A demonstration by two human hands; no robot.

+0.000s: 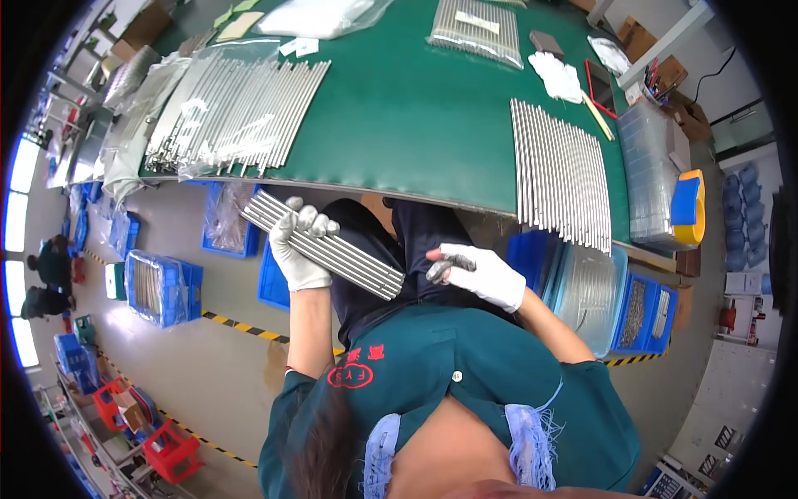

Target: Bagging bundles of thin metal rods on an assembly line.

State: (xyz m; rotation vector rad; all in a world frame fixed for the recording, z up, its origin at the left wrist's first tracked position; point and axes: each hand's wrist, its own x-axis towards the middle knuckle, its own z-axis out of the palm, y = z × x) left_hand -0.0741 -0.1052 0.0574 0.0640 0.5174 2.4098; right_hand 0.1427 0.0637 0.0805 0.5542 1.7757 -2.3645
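My left hand (pixel 295 256), in a white glove, is wrapped round a flat bundle of several slim metal rods (pixel 362 270). The rods slant over my lap, just off the near edge of the table. To the right of their lower end is my right hand (pixel 482 279), also gloved, with dark grey marks on the fingers. Its fingers are partly bent and apart, and I see nothing in them. On the green table (pixel 399 125), a row of similar rods (pixel 561 175) lies at the right, its ends jutting past the edge. A larger spread of rods (pixel 241 108) lies at the left, partly under clear plastic.
A bagged rod bundle (pixel 475 32) lies at the back. Clear plastic containers (pixel 648 183) and a blue-and-yellow tape roll (pixel 688 209) stand at the right edge. Blue bins (pixel 644 316) sit below right, with another blue crate (pixel 187 287) on the floor at left.
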